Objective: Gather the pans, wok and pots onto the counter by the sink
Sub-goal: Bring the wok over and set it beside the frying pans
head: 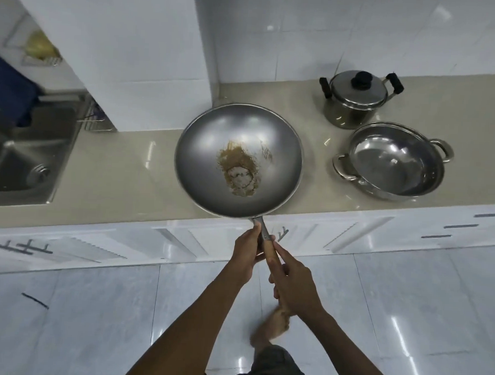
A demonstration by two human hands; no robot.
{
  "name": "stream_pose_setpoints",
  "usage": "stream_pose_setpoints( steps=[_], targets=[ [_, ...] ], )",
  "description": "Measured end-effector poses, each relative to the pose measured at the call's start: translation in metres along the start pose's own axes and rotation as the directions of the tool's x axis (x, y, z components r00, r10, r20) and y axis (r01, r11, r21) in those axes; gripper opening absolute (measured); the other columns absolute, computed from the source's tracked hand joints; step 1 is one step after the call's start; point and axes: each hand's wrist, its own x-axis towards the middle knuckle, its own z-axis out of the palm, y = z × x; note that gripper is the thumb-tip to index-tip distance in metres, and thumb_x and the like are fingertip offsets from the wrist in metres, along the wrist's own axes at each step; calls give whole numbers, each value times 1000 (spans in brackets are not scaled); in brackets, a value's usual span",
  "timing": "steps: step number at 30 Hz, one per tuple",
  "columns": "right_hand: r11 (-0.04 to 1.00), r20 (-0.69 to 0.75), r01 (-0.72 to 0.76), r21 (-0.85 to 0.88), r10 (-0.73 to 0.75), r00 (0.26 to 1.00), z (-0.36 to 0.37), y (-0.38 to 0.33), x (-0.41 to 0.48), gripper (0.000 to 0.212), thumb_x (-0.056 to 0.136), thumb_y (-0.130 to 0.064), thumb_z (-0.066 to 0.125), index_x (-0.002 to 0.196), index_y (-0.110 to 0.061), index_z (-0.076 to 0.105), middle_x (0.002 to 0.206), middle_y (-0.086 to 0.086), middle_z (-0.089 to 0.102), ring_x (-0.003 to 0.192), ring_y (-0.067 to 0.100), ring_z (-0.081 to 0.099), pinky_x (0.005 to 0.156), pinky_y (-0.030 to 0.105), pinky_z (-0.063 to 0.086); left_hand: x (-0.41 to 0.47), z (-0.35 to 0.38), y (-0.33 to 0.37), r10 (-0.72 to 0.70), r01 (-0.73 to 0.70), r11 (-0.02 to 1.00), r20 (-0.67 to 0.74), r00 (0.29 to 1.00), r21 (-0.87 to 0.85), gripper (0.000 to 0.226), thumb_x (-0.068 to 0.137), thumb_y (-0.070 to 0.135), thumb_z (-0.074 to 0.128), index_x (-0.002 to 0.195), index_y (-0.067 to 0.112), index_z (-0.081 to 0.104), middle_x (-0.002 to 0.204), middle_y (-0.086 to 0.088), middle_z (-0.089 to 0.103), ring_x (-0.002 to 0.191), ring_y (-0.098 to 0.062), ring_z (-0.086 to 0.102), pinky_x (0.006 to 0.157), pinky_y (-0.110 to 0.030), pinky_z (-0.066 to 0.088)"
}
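Note:
A large grey wok point(202, 145) with a brown stain in its bowl is over the beige counter point(112, 180), just right of the sink point(21, 152). Its long handle sticks out past the counter's front edge toward me. My left hand point(247, 253) grips the handle near the bowl, and my right hand point(293, 281) grips it further back. Whether the wok touches the counter I cannot tell. To the right stand a lidded steel pot point(355, 99) with black handles and an open, shallow two-handled steel pot point(393, 163).
A white pillar point(150, 53) rises behind the wok. White cabinet fronts point(180, 241) run below the counter edge. A dish rack point(96, 119) sits between sink and pillar. Glossy tiled floor lies under me, and my foot point(273, 323) shows there.

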Motion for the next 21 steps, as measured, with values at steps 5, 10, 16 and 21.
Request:
stream_pose_setpoints(
  steps=[5,10,16,21],
  targets=[
    [1000,36,27,3,-27,999,101,-16,-73,9,96,-49,57,103,-49,63,69,-8,73,53,13,70,48,20,57,-45,-110,-39,38,-38,999,-16,999,-39,51,100,54,52,115,8,70,98,-10,81,97,-28,76,99,-47,57],
    [992,167,125,2,-124,978,211,-48,-147,30,100,-55,46,129,-61,51,69,-3,70,45,9,63,43,20,51,-111,-243,-54,98,-113,989,-151,984,-95,52,97,54,57,107,6,74,94,-10,81,84,-22,77,70,-34,58],
    [956,359,288,-61,-248,900,329,-122,-180,27,98,-64,44,125,-68,45,69,-8,71,49,12,67,42,24,55,-172,-386,-25,182,-253,953,-348,920,-170,53,100,54,50,97,9,78,90,-10,81,88,-25,77,70,-32,56],
    [914,458,400,-72,-326,827,426,-191,-193,41,94,-72,42,128,-54,55,70,-11,71,51,10,68,43,15,50,-212,-490,10,243,-390,903,-535,809,-180,58,101,56,43,91,12,79,86,-6,81,88,-23,76,72,-32,55]
  ],
)
